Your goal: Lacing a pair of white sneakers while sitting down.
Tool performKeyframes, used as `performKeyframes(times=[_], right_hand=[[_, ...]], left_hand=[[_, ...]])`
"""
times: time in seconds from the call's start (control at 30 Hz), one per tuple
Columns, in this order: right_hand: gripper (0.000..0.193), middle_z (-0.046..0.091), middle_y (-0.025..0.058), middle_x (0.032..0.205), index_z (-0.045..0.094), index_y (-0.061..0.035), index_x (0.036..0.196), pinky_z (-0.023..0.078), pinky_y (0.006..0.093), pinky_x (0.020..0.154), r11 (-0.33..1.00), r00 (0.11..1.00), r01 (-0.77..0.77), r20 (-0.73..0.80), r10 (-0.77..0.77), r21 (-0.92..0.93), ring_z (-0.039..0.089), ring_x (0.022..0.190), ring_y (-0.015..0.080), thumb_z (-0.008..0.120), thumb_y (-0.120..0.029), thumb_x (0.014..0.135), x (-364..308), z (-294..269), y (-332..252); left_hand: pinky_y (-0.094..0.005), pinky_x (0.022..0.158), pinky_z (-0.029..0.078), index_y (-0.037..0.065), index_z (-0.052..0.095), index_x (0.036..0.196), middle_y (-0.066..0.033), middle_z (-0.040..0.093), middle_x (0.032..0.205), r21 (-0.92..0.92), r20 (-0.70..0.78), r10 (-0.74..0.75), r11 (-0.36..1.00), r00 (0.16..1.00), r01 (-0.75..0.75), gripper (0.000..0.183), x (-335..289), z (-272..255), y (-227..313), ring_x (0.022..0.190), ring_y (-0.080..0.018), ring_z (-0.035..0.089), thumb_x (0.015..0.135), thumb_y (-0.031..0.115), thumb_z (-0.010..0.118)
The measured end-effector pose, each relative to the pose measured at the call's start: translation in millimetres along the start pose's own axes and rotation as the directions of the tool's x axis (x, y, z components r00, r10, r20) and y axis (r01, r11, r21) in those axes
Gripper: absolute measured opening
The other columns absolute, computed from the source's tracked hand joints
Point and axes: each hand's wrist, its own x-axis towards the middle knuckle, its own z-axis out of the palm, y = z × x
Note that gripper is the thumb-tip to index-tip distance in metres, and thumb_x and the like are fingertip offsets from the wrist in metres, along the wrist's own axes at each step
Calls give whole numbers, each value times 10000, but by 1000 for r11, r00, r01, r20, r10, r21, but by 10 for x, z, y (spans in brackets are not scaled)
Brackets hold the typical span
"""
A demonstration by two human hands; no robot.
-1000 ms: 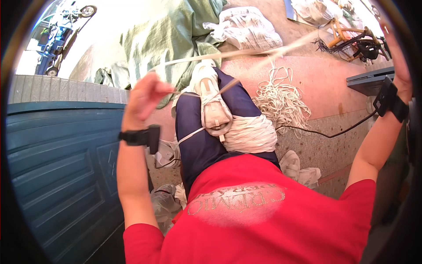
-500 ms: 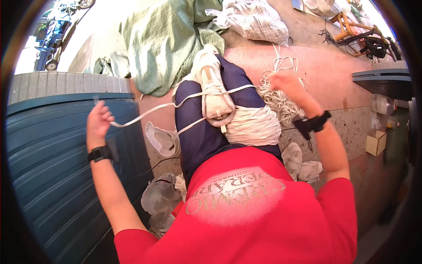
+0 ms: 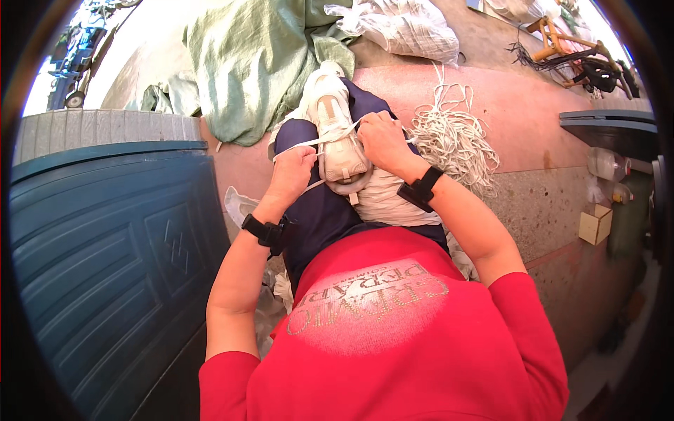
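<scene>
A cream-coloured shoe lies along my lap, its rounded end toward me. White shoelace runs across it between my hands. My left hand is closed on the lace beside the shoe's left edge. On the opposite side, my right hand pinches the lace close against the shoe, its fingertips partly hidden. Under my right wrist, a bundle of pale laces rests on my right thigh. A loose heap of white laces lies on the floor just beyond my right knee.
A blue panelled door-like board stands at my left. Green cloth covers something ahead, beside a stuffed white plastic bag. Far right are a wooden-framed stool and a small carton. Another pale shoe part sits by my left leg.
Both hands have come inward from wide apart to the shoe. The lace that stretched far out to the left is now drawn in short across the shoe.
</scene>
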Motion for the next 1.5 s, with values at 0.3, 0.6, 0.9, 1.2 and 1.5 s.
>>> performKeyframes(times=[0.3,0.6,0.9,1.2,1.5], right_hand=[[137,551,57,878,609,-68,823,391,414,753,971,972,146,208,-106,-191,492,918,229,562,-85,696,81,-46,-116],[157,562,46,847,622,-101,807,405,391,719,985,998,-8,62,19,-173,523,866,225,600,-246,749,68,-38,-116],[180,580,72,862,633,-73,787,400,404,729,970,986,27,168,14,-243,532,874,225,562,-237,766,-17,-63,-123],[180,569,93,845,625,-75,829,420,416,700,994,986,37,163,-20,-99,536,852,247,514,-214,799,-78,-23,-146],[148,572,198,722,585,-35,856,446,433,672,914,998,-41,-21,54,403,560,737,367,488,-118,780,-74,117,22]], left_hand=[[-413,653,433,66,628,743,-97,589,727,465,-217,330,863,919,-200,102,23,80,-152,760,-301,516,766,151,576],[-406,630,405,62,577,685,-75,566,725,550,-189,413,796,891,-253,134,152,117,-81,775,-282,501,777,149,533],[-421,703,360,78,601,685,-44,585,733,663,-194,372,731,908,-159,158,105,185,52,822,-240,491,750,221,584],[-461,760,409,69,622,906,-92,597,911,442,-148,48,897,988,23,205,10,198,109,971,-304,483,743,191,594],[-431,706,400,66,607,873,-100,608,821,583,-125,324,789,938,-195,194,33,229,79,855,-285,511,690,79,545]])
